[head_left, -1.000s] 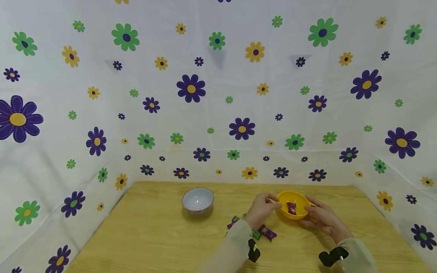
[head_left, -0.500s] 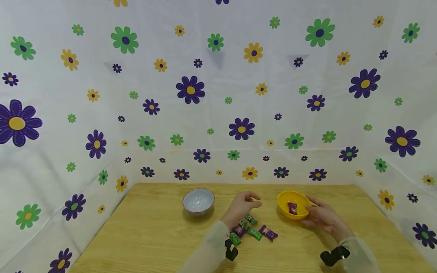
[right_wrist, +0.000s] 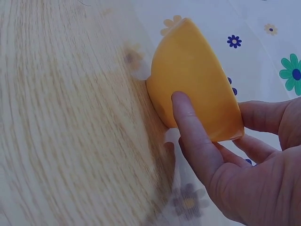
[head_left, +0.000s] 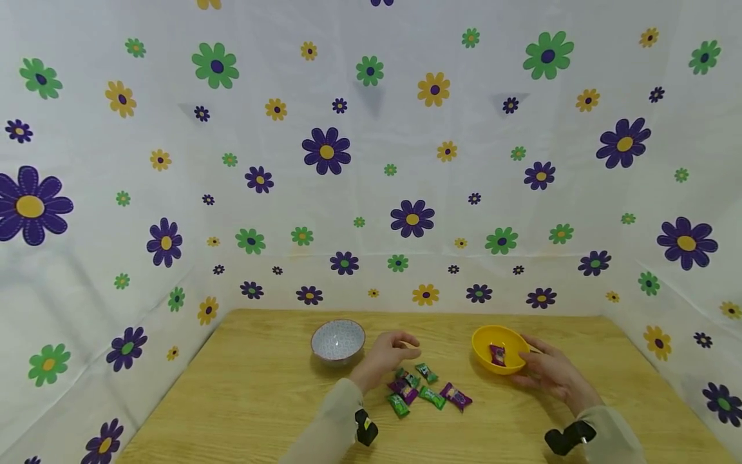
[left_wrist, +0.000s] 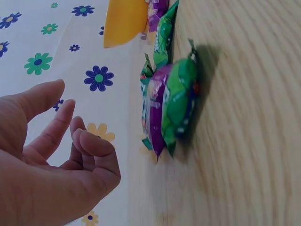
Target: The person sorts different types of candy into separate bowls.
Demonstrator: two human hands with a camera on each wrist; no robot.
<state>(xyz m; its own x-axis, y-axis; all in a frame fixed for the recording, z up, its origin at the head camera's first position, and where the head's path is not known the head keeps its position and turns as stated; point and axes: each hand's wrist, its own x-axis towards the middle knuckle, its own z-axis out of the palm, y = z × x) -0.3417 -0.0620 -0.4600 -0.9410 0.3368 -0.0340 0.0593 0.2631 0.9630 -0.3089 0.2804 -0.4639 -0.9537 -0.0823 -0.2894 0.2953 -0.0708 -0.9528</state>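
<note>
My left hand (head_left: 385, 357) hovers above the table, between the patterned bowl (head_left: 338, 341) and several wrapped candies, with nothing in its loosely bent fingers. Green candies (head_left: 431, 397) and purple candies (head_left: 456, 396) lie in a loose group just right of that hand; in the left wrist view a green candy (left_wrist: 181, 101) stands out closest. My right hand (head_left: 551, 372) holds the yellow bowl (head_left: 480, 361) by its right side, one finger over the rim and another along the outer wall (right_wrist: 188, 66). One purple candy (head_left: 497, 354) lies inside the yellow bowl.
The wooden table (head_left: 232, 399) ends at a white flowered cloth (head_left: 371, 193) hanging behind and at both sides. The light-blue patterned bowl with a reddish rim stands upright toward the back left.
My left hand has left the yellow bowl's left side and moved left past the candies, which are now uncovered. The right hand stays at the yellow bowl.
</note>
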